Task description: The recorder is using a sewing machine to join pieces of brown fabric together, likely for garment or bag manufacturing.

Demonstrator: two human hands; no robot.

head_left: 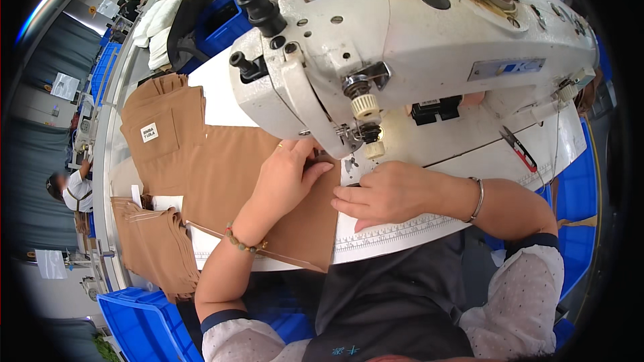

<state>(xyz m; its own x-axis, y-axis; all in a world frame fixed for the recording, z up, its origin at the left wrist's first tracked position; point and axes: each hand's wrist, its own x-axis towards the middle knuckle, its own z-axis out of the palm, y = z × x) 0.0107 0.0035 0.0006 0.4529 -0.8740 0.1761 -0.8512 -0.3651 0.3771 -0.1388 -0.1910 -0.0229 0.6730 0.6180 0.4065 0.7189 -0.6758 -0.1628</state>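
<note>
A large white sewing machine [429, 40] stands on a white table [537, 154]. A tan fabric piece [235, 174] lies under its needle area [365, 141] and hangs over the table's front edge. My left hand [288, 177] presses flat on the fabric just left of the presser foot, fingers pointing at the needle. My right hand [386, 194] rests fingers-down on the fabric's right edge, beside the needle plate, over a printed ruler strip [402, 231]. A bead bracelet is on my left wrist, a metal bangle on my right.
Folded tan pieces [164, 117] with a white label lie at the table's far left, and a stack of tan pieces [157, 248] sits at the left front. Blue bins [144, 325] stand below. Red-handled snips [520, 151] lie at right. Another person [67, 188] works far left.
</note>
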